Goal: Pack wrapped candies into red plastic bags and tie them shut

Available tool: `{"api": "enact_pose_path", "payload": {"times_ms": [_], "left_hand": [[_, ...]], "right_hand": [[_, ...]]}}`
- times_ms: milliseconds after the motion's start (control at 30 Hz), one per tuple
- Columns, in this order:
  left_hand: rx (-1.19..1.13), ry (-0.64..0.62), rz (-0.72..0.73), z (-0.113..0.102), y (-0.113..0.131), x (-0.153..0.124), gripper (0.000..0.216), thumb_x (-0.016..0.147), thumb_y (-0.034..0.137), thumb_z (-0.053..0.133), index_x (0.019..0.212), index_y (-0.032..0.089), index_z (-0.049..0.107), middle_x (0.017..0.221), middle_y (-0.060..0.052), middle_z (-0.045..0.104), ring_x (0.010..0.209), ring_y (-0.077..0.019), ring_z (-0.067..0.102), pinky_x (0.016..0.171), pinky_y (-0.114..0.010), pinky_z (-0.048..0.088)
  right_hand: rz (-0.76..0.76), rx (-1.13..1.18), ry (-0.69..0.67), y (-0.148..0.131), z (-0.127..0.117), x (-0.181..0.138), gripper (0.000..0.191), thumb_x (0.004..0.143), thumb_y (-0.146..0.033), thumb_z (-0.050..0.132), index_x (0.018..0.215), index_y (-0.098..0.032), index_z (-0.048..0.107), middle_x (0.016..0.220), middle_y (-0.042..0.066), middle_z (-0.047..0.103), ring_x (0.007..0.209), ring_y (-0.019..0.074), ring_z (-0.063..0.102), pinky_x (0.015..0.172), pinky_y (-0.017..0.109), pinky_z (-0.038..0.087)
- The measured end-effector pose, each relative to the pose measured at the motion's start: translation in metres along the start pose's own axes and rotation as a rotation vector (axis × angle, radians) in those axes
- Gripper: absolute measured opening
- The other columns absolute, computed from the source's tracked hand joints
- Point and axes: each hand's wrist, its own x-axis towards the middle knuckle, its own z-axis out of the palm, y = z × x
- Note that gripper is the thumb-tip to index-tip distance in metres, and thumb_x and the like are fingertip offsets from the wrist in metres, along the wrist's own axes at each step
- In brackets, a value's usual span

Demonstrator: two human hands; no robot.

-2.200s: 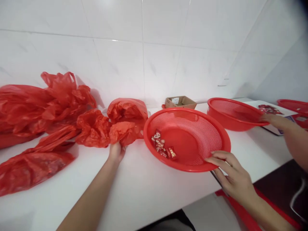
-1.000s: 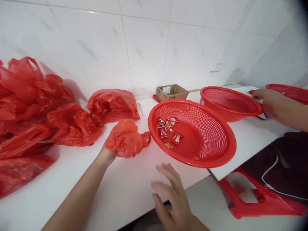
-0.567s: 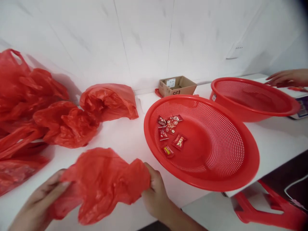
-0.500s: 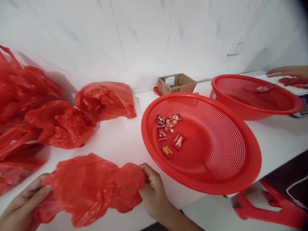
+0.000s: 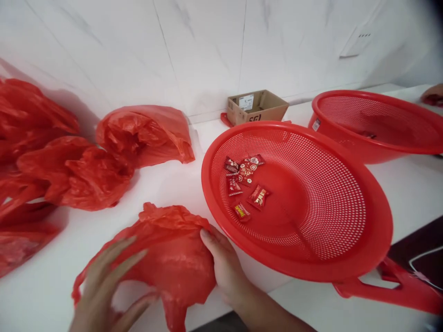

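Observation:
A thin red plastic bag (image 5: 173,249) lies crumpled on the white table in front of me. My right hand (image 5: 224,263) grips its right side, thumb on top. Over the bag's left part my left hand (image 5: 114,281) has its fingers spread, a little blurred; whether it touches the film I cannot tell. Just right of the bag stands a red perforated basket (image 5: 332,267), tilted towards me. Inside it several small wrapped snack packets (image 5: 258,197) with red wrappers lie on the left side.
More red plastic bags (image 5: 76,175) pile up at left, one (image 5: 148,133) against the wall. A cardboard box (image 5: 258,107) stands behind the basket. Farther right is a second red basket (image 5: 367,143), with another person's hand (image 5: 434,92) at the edge. A red stool (image 5: 398,286) is below the table.
My left hand has let go of the bag's left end and spread open over it. The bag has moved right and bunched up. The other person's hand has shifted towards the right edge.

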Motion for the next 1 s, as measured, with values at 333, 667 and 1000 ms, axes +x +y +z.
{"api": "enact_pose_path", "payload": {"times_ms": [333, 667, 1000], "left_hand": [[-0.206, -0.056, -0.500, -0.029, -0.029, 0.007, 0.046, 0.072, 0.023, 0.051, 0.115, 0.029, 0.065, 0.121, 0.002, 0.066, 0.096, -0.0230, 0.065, 0.074, -0.028, 0.057], [-0.343, -0.019, -0.582, -0.040, 0.000, -0.006, 0.046, 0.084, 0.043, 0.053, 0.126, 0.024, 0.060, 0.115, -0.005, 0.067, 0.060, -0.0128, 0.063, 0.056, -0.025, 0.053], [-0.469, 0.016, -0.359, -0.053, 0.006, -0.015, 0.032, 0.089, 0.043, 0.055, 0.113, 0.029, 0.071, 0.103, -0.003, 0.070, 0.083, -0.0163, 0.068, 0.074, -0.026, 0.055]], "right_hand": [[-0.125, -0.038, -0.043, 0.004, -0.006, 0.007, 0.026, 0.080, -0.038, 0.068, 0.100, -0.024, 0.057, 0.104, 0.001, 0.066, 0.097, 0.0189, 0.063, 0.087, 0.033, 0.048], [-1.079, -1.310, -0.184, 0.001, 0.029, -0.031, 0.020, 0.088, -0.022, 0.055, 0.107, -0.023, 0.060, 0.126, 0.010, 0.052, 0.121, 0.0238, 0.048, 0.102, 0.043, 0.039], [-1.147, -1.882, -0.345, -0.030, 0.038, 0.010, 0.033, 0.085, -0.002, 0.044, 0.091, -0.020, 0.071, 0.092, 0.006, 0.065, 0.079, 0.0175, 0.055, 0.070, 0.032, 0.044]]}}
